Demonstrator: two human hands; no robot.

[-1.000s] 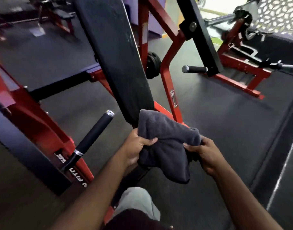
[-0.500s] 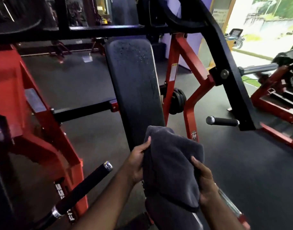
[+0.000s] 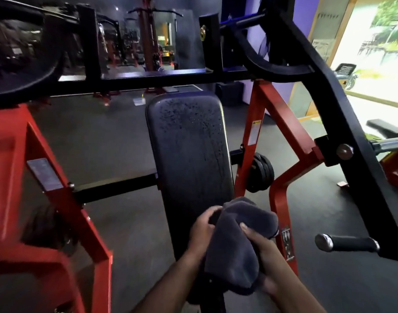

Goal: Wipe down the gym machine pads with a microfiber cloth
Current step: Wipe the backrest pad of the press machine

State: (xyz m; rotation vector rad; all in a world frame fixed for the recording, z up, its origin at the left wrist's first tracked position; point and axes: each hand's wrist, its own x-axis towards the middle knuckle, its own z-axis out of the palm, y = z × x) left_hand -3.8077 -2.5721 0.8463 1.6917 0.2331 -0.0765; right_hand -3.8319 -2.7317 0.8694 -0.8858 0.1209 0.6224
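Observation:
A long black back pad (image 3: 189, 154) of a red-framed machine rises up the middle of the view, its upper part speckled with droplets. A dark grey microfiber cloth (image 3: 236, 247) is bunched in front of the pad's lower end. My left hand (image 3: 203, 229) grips the cloth's upper left edge. My right hand (image 3: 263, 249) holds its right side, thumb on top. The cloth hides the bottom of the pad.
Red frame beams (image 3: 281, 123) flank the pad on both sides. A black lever arm (image 3: 342, 132) crosses at the right, with a handle grip (image 3: 349, 243) jutting left. Weight plates (image 3: 262, 172) hang behind the pad. A black crossbar (image 3: 162, 80) runs overhead.
The view has tilted upward, so the whole pad and the overhead crossbar now show. Both hands have bunched the cloth into a tighter bundle near the pad's lower end.

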